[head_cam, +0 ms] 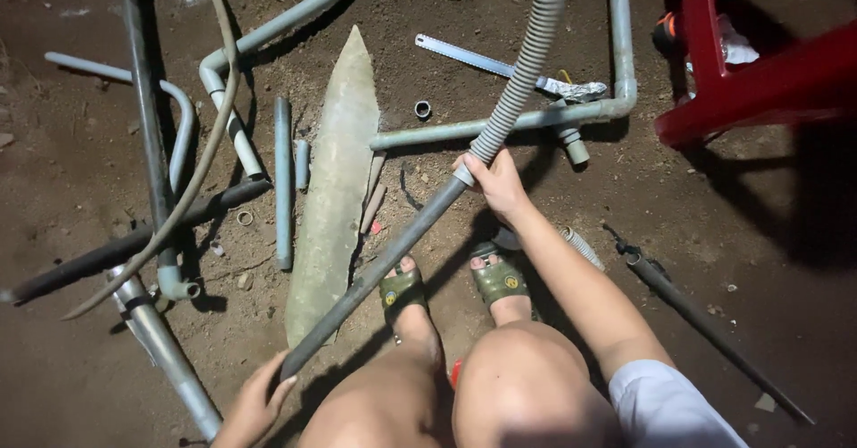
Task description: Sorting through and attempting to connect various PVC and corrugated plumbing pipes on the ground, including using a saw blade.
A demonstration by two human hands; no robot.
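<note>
My left hand point(254, 405) grips the near end of a long grey pipe point(375, 274) that slants up to the right across my knees. My right hand point(496, 180) holds the pipe's far end at the white collar point(463, 174) where a grey corrugated hose point(522, 64) joins it. The hose rises toward the top edge of the view. My feet in green sandals point(451, 283) rest on the dirt under the pipe.
Several grey pipes and elbows point(281, 180) lie on the dirt ground, with a pale flat slab point(339, 171), a hacksaw blade point(473, 57), a small ring fitting point(422, 109), a dark rod point(705, 323) at right and a red plastic chair point(759, 64) at top right.
</note>
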